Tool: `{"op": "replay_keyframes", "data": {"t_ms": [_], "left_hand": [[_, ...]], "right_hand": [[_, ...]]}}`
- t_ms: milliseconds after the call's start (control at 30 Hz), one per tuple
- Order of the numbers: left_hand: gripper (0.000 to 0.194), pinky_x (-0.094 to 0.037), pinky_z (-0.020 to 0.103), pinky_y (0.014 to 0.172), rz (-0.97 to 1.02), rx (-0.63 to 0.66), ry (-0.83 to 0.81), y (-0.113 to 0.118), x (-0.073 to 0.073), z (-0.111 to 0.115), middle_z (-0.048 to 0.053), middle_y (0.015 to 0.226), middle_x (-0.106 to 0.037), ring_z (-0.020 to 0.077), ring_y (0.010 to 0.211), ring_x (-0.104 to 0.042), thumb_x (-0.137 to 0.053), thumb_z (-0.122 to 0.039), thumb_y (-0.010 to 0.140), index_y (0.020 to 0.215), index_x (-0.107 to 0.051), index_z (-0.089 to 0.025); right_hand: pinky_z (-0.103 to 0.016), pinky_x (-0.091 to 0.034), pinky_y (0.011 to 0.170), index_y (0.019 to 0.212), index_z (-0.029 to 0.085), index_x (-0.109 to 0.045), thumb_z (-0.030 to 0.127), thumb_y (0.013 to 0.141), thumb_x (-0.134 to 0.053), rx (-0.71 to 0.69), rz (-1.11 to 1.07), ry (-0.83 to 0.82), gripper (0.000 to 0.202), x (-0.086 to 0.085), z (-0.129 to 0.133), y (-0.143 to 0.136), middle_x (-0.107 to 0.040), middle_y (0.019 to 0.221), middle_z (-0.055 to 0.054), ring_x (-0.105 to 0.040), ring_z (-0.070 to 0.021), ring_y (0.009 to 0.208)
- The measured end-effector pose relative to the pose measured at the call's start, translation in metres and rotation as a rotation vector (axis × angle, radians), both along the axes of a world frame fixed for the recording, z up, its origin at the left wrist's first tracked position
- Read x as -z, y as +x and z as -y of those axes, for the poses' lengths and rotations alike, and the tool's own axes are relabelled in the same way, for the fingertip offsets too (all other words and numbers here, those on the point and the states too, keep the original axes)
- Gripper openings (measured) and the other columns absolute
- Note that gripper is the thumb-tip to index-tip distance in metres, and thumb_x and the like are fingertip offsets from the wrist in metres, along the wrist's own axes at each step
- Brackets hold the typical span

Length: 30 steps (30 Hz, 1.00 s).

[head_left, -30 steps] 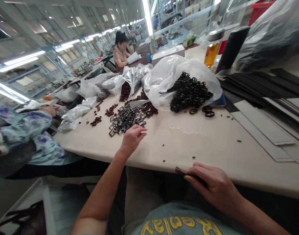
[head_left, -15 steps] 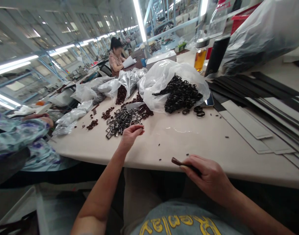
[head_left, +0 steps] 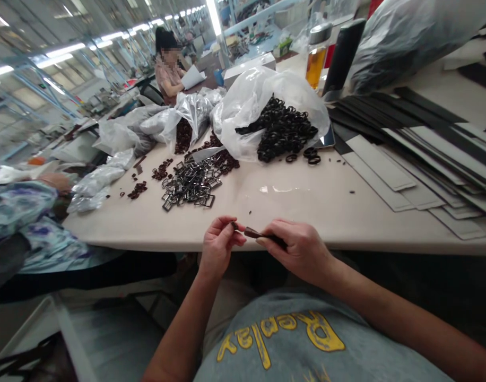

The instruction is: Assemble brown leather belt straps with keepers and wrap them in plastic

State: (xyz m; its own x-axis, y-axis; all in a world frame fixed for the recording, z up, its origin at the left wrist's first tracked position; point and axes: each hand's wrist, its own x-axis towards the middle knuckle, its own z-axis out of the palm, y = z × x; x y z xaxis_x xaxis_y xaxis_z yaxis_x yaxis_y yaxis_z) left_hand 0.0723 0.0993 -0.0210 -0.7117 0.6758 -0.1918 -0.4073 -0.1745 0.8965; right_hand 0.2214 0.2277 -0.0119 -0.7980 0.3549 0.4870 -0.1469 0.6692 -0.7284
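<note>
My right hand (head_left: pixel 298 249) grips a dark brown strap (head_left: pixel 255 233) whose tip points left. Pinched in the fingers of my left hand (head_left: pixel 219 243) is a small metal buckle (head_left: pixel 234 225), held right against that strap tip. Both hands meet at the near edge of the beige table (head_left: pixel 306 199). Beyond them lies a heap of metal buckles (head_left: pixel 191 184). Farther back a clear plastic bag spills black rings (head_left: pixel 283 132), and small brown loops (head_left: pixel 223 159) lie beside it.
Grey and black flat strips (head_left: pixel 418 159) are stacked on the right. A bottle of amber liquid (head_left: pixel 317 55) and a black flask (head_left: pixel 342 55) stand at the back. A person in a flowered sleeve (head_left: pixel 24 212) sits at the left; another person (head_left: pixel 169 66) sits far back.
My left hand has come back from the buckle heap with a buckle. My right hand has risen and moved left, so the strap tip now meets the buckle.
</note>
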Motion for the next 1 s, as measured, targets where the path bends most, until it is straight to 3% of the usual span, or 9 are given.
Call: {"op": "replay_keyframes", "data": {"t_ms": [100, 267, 367, 533, 733, 867, 1000], "left_hand": [[0.029, -0.051, 0.012, 0.049, -0.001, -0.002, 0.069, 0.010, -0.002, 0.002, -0.002, 0.070, -0.072, 0.0056, 0.048, -0.062, -0.088, -0.032, 0.069, 0.087, -0.071, -0.018], [0.031, -0.056, 0.015, 0.060, 0.107, -0.011, 0.026, 0.018, 0.003, 0.003, 0.002, 0.090, -0.077, 0.0098, 0.068, -0.071, -0.091, -0.032, 0.064, 0.086, -0.074, -0.019], [0.033, -0.054, 0.013, 0.059, 0.124, -0.022, 0.025, 0.018, 0.007, 0.002, 0.000, 0.082, -0.075, 0.0066, 0.063, -0.066, -0.093, -0.032, 0.060, 0.084, -0.075, -0.019], [0.028, -0.051, 0.012, 0.056, 0.013, -0.042, 0.044, 0.019, 0.006, 0.001, -0.002, 0.072, -0.071, 0.0046, 0.057, -0.061, -0.093, -0.033, 0.061, 0.079, -0.076, -0.021], [0.024, -0.052, 0.014, 0.056, -0.108, -0.050, 0.058, 0.022, 0.004, 0.000, -0.001, 0.071, -0.072, 0.0068, 0.057, -0.062, -0.093, -0.037, 0.061, 0.074, -0.077, -0.024], [0.022, -0.053, 0.015, 0.055, -0.158, 0.020, 0.094, 0.023, 0.004, 0.000, 0.000, 0.073, -0.073, 0.0076, 0.058, -0.063, -0.092, -0.037, 0.064, 0.074, -0.077, -0.024], [0.023, -0.053, 0.015, 0.052, -0.162, -0.002, 0.070, 0.023, 0.004, 0.000, -0.001, 0.069, -0.073, 0.0079, 0.053, -0.063, -0.092, -0.033, 0.064, 0.077, -0.076, -0.024]], "right_hand": [[-0.026, -0.035, 0.057, 0.081, 0.014, -0.064, 0.028, 0.102, -0.050, 0.001, -0.014, 0.027, 0.029, 0.001, 0.002, 0.000, -0.055, 0.072, 0.000, -0.051, -0.0133, 0.060], [-0.027, -0.036, 0.058, 0.084, 0.015, -0.065, 0.029, 0.105, -0.049, 0.036, -0.021, 0.061, 0.030, 0.001, 0.002, 0.001, -0.056, 0.073, -0.001, -0.052, -0.0144, 0.061], [-0.027, -0.035, 0.058, 0.082, 0.015, -0.064, 0.028, 0.104, -0.049, 0.008, -0.015, 0.024, 0.030, 0.000, 0.002, 0.002, -0.057, 0.072, -0.002, -0.051, -0.0145, 0.061], [-0.025, -0.035, 0.057, 0.079, 0.016, -0.065, 0.030, 0.096, -0.058, -0.123, 0.027, -0.321, 0.023, -0.002, 0.003, 0.003, -0.056, 0.066, 0.001, -0.049, -0.0131, 0.059], [-0.024, -0.030, 0.052, 0.075, 0.015, -0.065, 0.038, 0.089, -0.065, -0.237, 0.101, -0.778, 0.027, 0.000, 0.000, 0.003, -0.044, 0.060, 0.005, -0.036, -0.0111, 0.055], [-0.024, -0.028, 0.051, 0.075, 0.015, -0.064, 0.047, 0.087, -0.068, -0.279, 0.133, -0.886, 0.034, 0.001, -0.001, 0.005, -0.041, 0.060, 0.005, -0.033, -0.0109, 0.054], [-0.024, -0.026, 0.051, 0.071, 0.015, -0.061, 0.051, 0.084, -0.071, -0.313, 0.159, -0.920, 0.040, 0.001, -0.003, 0.004, -0.040, 0.060, 0.005, -0.032, -0.0106, 0.055]]}}
